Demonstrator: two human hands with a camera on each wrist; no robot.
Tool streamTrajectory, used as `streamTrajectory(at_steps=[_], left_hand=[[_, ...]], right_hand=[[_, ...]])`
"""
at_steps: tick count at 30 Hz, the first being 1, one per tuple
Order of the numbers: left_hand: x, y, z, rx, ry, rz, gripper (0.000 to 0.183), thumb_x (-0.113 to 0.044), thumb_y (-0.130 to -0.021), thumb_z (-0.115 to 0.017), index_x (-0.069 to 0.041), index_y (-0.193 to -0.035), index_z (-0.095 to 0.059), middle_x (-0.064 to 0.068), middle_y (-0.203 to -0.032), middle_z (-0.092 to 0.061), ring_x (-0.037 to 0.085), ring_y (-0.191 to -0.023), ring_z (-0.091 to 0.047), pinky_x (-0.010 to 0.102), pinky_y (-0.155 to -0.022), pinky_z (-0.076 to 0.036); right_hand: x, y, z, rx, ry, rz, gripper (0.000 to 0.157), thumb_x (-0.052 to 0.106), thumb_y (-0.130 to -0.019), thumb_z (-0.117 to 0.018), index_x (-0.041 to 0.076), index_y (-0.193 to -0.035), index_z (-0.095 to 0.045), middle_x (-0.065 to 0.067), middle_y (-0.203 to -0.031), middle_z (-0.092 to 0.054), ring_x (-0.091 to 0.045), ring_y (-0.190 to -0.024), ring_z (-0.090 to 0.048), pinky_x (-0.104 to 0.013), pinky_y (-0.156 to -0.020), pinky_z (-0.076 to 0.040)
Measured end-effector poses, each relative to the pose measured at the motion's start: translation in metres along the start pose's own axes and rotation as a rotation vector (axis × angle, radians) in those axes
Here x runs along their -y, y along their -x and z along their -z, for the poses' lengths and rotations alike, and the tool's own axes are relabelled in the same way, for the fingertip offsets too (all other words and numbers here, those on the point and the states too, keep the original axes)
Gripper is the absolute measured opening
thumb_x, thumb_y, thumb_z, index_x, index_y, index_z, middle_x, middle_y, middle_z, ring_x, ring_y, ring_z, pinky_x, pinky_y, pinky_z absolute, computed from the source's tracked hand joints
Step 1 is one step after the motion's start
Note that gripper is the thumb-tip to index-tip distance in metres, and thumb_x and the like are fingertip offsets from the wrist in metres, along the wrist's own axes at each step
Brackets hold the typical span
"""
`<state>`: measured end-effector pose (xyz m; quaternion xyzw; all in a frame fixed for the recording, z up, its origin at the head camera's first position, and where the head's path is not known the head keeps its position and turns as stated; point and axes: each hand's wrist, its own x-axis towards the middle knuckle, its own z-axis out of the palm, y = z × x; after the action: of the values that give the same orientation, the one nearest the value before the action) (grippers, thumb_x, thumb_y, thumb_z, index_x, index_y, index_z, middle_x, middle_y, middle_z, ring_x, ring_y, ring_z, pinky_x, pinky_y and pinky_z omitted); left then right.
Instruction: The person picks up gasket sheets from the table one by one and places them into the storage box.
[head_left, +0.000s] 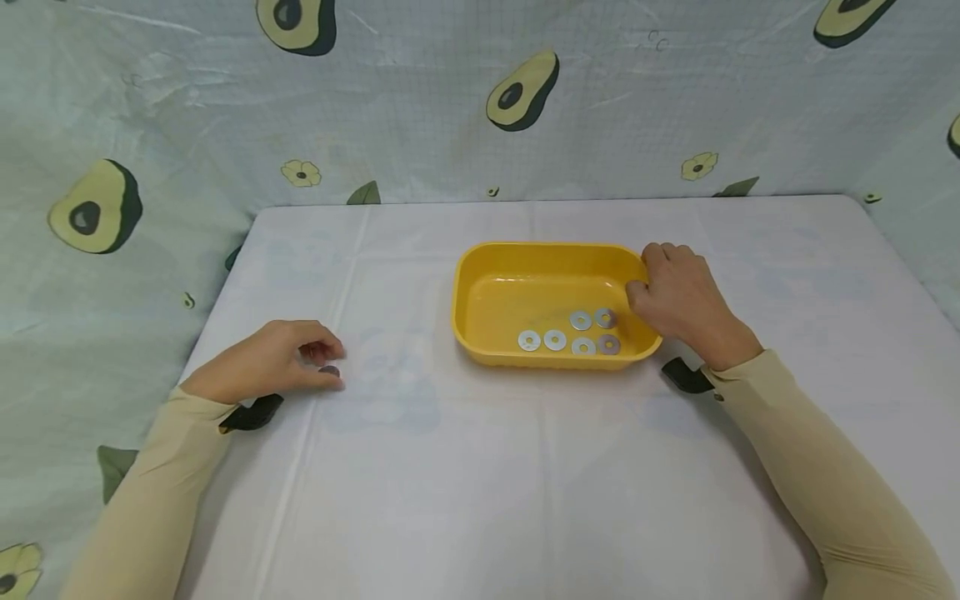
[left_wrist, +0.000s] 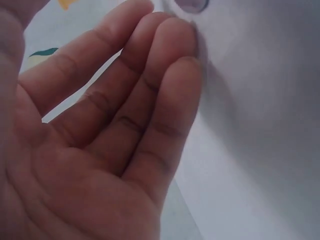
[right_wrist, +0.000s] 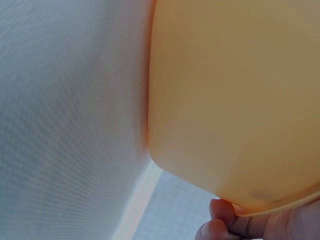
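Note:
My right hand [head_left: 678, 300] grips the right rim of a yellow plastic tray [head_left: 480, 283], its thumb inside and its fingers over the outside. The right wrist view shows fingertips [right_wrist: 215, 227] curled under the lip of the tray [right_wrist: 235, 110]. Several flat metal washers [head_left: 555, 340] lie on the tray's floor, toward the front and right. Left of the tray, my left hand [head_left: 273, 358] is low over the table, fingers loosely bent and thumb apart. A dark washer [head_left: 328, 370] shows between thumb and fingers. In the left wrist view, this washer [left_wrist: 192, 4] appears just past the fingertips.
A white cloth [head_left: 465, 483] with fold lines covers the table. Behind and to the left hangs a pale curtain [head_left: 405, 100] printed with avocados and flowers. Dark camera mounts [head_left: 253, 413] sit at both wrists, below beige sleeves [head_left: 810, 450].

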<state>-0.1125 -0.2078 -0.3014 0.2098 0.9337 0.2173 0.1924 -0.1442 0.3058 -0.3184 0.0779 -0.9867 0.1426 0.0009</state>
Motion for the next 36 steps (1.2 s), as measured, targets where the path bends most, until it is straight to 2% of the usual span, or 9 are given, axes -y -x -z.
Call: streamTrajectory(at_steps=[6, 12, 23, 27, 31, 36], left_hand=[[0.006, -0.001, 0.002, 0.031, 0.028, 0.029, 0.034, -0.036, -0.08, -0.089, -0.018, -0.105, -0.074, -0.006, -0.095, -0.071, 0.008, -0.085, -0.059, 0.02, -0.076, -0.052], [0.009, -0.01, -0.002, -0.008, 0.028, -0.015, 0.027, -0.03, -0.083, -0.088, -0.017, -0.104, -0.074, -0.006, -0.092, -0.071, 0.003, -0.079, -0.059, 0.02, -0.074, -0.052], [-0.004, -0.034, -0.005, 0.02, 0.045, -0.03, 0.029, -0.032, -0.085, -0.086, -0.017, -0.107, -0.075, -0.005, -0.094, -0.072, 0.011, -0.085, -0.061, 0.021, -0.077, -0.051], [-0.003, -0.032, -0.005, 0.026, 0.03, -0.015, 0.032, -0.035, -0.085, -0.086, -0.017, -0.109, -0.074, -0.005, -0.095, -0.071, 0.01, -0.087, -0.06, 0.021, -0.078, -0.051], [0.0, -0.027, -0.003, 0.014, 0.019, 0.003, 0.033, -0.034, -0.082, -0.088, -0.018, -0.107, -0.074, -0.005, -0.095, -0.069, 0.01, -0.087, -0.059, 0.021, -0.078, -0.051], [0.002, -0.026, -0.002, 0.005, 0.044, -0.007, 0.03, -0.032, -0.083, -0.087, -0.018, -0.106, -0.074, -0.004, -0.093, -0.068, 0.009, -0.085, -0.058, 0.02, -0.077, -0.05]], right_hand=[[-0.002, 0.0, 0.001, 0.002, 0.002, -0.002, 0.036, 0.015, -0.09, -0.038, -0.012, -0.105, -0.056, -0.022, -0.087, -0.053, -0.038, -0.082, -0.048, -0.046, -0.074, -0.041], [-0.003, 0.0, 0.001, 0.028, -0.004, -0.016, 0.039, 0.016, -0.091, -0.037, -0.013, -0.11, -0.055, -0.023, -0.092, -0.054, -0.039, -0.087, -0.048, -0.048, -0.078, -0.042], [-0.002, 0.0, -0.001, 0.053, -0.017, -0.033, 0.041, 0.017, -0.092, -0.038, -0.013, -0.115, -0.055, -0.025, -0.098, -0.056, -0.04, -0.091, -0.049, -0.05, -0.082, -0.042], [0.0, 0.0, -0.002, 0.051, -0.025, -0.023, 0.04, 0.017, -0.092, -0.039, -0.012, -0.113, -0.055, -0.024, -0.098, -0.056, -0.04, -0.091, -0.05, -0.05, -0.082, -0.043], [0.0, 0.0, -0.002, 0.021, -0.015, -0.007, 0.036, 0.016, -0.091, -0.039, -0.011, -0.108, -0.056, -0.022, -0.091, -0.055, -0.038, -0.086, -0.049, -0.046, -0.076, -0.042], [0.0, 0.001, 0.0, 0.009, -0.007, -0.008, 0.035, 0.015, -0.09, -0.039, -0.011, -0.106, -0.056, -0.021, -0.089, -0.053, -0.037, -0.083, -0.048, -0.043, -0.074, -0.04]])
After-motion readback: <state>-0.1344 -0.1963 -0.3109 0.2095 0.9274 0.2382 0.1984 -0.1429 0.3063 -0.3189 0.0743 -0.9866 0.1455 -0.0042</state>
